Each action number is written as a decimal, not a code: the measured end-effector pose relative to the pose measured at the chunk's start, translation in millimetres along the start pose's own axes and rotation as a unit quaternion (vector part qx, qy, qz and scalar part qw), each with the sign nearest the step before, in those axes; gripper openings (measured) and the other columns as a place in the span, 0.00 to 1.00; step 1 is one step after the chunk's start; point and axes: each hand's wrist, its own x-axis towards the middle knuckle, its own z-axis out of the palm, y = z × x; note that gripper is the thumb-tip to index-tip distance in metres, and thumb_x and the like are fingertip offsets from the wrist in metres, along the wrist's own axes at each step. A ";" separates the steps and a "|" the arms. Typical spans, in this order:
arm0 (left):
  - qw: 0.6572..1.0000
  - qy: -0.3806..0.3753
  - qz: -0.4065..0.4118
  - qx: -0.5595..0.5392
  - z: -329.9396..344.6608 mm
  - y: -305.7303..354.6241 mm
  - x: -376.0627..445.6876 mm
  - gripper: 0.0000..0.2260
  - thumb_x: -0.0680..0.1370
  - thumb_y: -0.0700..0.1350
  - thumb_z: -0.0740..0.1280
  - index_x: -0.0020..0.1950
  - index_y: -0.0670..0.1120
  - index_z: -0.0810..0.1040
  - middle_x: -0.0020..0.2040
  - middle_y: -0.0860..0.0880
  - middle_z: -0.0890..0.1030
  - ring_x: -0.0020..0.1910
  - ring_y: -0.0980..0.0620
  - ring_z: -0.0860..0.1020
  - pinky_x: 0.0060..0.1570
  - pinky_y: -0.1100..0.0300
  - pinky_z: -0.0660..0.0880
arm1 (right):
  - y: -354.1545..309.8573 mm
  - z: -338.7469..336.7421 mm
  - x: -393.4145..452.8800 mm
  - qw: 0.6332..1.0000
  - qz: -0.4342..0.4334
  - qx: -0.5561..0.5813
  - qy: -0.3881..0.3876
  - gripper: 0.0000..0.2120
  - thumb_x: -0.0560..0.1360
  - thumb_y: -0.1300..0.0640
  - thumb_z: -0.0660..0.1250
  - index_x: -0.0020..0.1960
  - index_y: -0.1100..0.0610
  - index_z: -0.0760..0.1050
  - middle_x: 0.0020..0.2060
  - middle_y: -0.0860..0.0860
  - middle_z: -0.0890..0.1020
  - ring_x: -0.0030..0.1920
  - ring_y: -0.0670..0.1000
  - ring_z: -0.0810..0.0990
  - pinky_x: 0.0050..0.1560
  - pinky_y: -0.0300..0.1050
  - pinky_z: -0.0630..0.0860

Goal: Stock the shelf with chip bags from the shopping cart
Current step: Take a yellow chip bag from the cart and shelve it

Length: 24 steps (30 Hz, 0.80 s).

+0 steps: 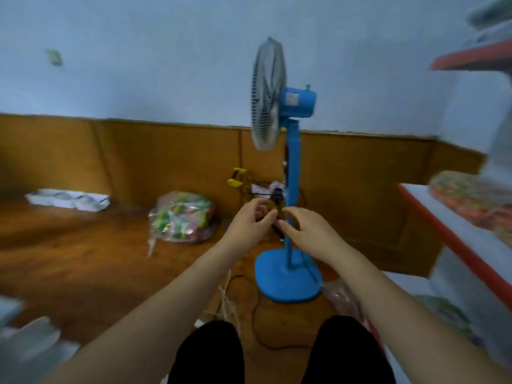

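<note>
My left hand and my right hand are held out together in front of me, fingers pinched around a small dark object between them; what it is I cannot tell. A clear plastic sack of colourful chip bags lies on the wooden floor to the left of my hands. The white shelf with red edges stands at the right, with a bagged snack pack lying on its board. No shopping cart shows in this blurred view.
A blue standing fan stands right behind my hands, its cable trailing over the floor. White packaging lies at the far left by the wood-panelled wall. My dark-trousered knees show at the bottom.
</note>
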 end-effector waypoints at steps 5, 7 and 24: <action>0.984 0.140 -0.105 0.035 -148.9 -87.2 -93.3 0.14 0.80 0.49 0.67 0.64 0.49 0.74 0.54 0.49 0.79 0.55 0.50 0.79 0.54 0.58 0.77 | -139.5 87.5 34.6 0.984 -0.135 0.063 -0.093 0.24 0.80 0.40 0.59 0.71 0.50 0.69 0.65 0.51 0.77 0.64 0.53 0.75 0.63 0.54 0.73; 0.966 0.193 -0.164 0.059 -194.2 -117.2 -137.8 0.15 0.80 0.49 0.68 0.65 0.47 0.74 0.57 0.46 0.79 0.55 0.51 0.78 0.58 0.54 0.76 | -185.5 119.0 40.0 0.969 -0.185 0.092 -0.134 0.23 0.80 0.42 0.60 0.71 0.51 0.70 0.66 0.50 0.77 0.64 0.51 0.76 0.63 0.53 0.74; 0.779 0.245 -0.556 0.154 -265.4 -273.0 -463.7 0.27 0.75 0.54 0.70 0.73 0.49 0.69 0.65 0.48 0.75 0.62 0.50 0.75 0.58 0.58 0.73 | -434.9 375.3 -41.2 0.713 -0.477 0.036 -0.513 0.23 0.78 0.45 0.65 0.71 0.50 0.71 0.62 0.51 0.80 0.60 0.50 0.79 0.61 0.46 0.75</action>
